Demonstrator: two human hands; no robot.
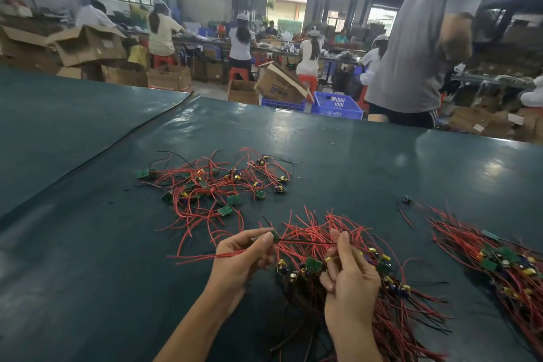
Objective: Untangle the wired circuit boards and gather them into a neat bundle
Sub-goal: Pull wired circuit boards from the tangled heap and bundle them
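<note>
Room: table (382, 161) stretches far and left.
Piles: three: far tangle (211, 185), near bundle (411, 311), right heap (511, 267).
Left hand (246, 253): pinches one board (275, 236).
Right hand (349, 279): grips near bundle.

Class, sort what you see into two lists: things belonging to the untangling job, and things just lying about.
Job: left hand pinching one board; right hand gripping the gathered bundle; tangled pile; finished heap.
Lying about: blue crate; cardboard boxes; red stool.
</note>
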